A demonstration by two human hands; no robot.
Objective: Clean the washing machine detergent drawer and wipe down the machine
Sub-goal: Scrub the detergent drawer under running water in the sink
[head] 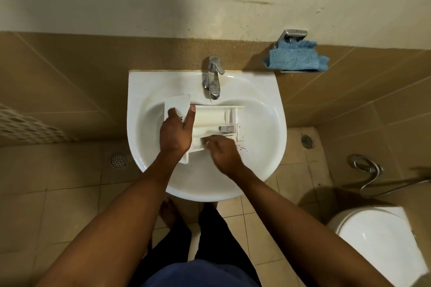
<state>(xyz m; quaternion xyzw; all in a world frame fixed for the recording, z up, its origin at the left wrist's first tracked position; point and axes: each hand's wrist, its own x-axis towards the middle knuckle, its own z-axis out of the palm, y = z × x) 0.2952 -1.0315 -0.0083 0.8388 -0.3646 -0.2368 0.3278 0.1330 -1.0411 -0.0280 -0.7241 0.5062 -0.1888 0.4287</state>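
The white detergent drawer (214, 121) lies across the basin of the white sink (263, 137), its front panel to the left. My left hand (176, 131) grips that front end, thumb and fingers wrapped over the panel. My right hand (224, 152) is blurred at the drawer's near compartment, fingers curled down into it; whether it holds anything cannot be told. A chrome tap (213, 77) stands over the drawer's far edge. Small dark specks dot the basin right of the drawer.
A blue cloth (295, 56) sits on a metal wall holder right of the sink. A toilet (375, 240) with a spray hose (368, 170) is at the lower right. Floor drains lie on both sides; a white perforated basket (25, 127) is at left.
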